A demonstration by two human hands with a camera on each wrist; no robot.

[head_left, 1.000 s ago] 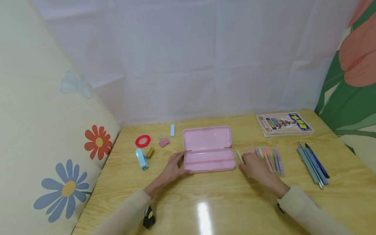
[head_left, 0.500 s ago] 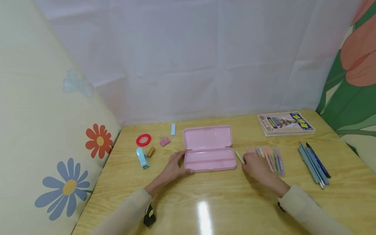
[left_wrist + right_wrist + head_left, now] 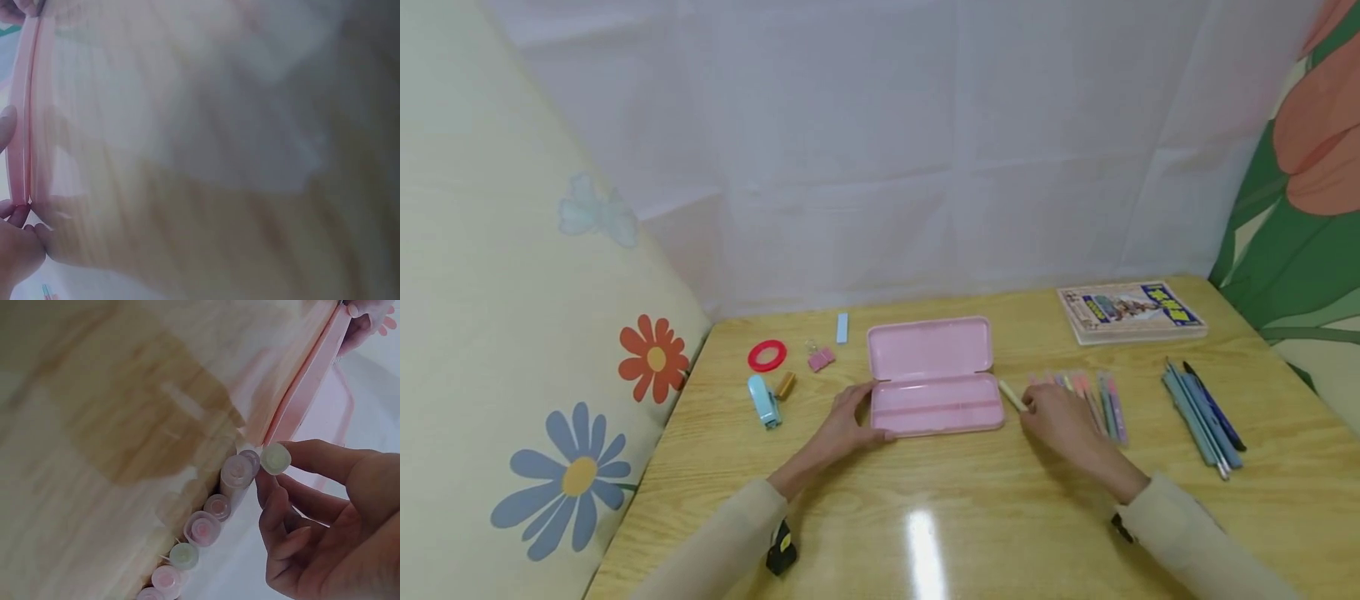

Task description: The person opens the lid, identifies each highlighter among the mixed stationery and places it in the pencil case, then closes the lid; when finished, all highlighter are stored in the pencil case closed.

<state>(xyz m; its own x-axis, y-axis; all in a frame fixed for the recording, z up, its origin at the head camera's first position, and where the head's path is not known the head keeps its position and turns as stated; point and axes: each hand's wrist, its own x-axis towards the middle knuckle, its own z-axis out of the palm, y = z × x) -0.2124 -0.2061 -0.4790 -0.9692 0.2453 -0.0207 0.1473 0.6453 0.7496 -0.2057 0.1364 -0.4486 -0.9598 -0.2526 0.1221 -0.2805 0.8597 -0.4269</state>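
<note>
Smooth, glossy plastic pencil case (image 3: 931,350), shiny wood-grain table (image 3: 850,517) and matt, creased cloth backdrop (image 3: 850,167).

Book (image 3: 1090,327), yellow title (image 3: 1171,303) (blurred), unreadable

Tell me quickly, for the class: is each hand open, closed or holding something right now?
Left hand: holding the pencil case at its left end.
Right hand: pinching a pale yellow pen.
</note>
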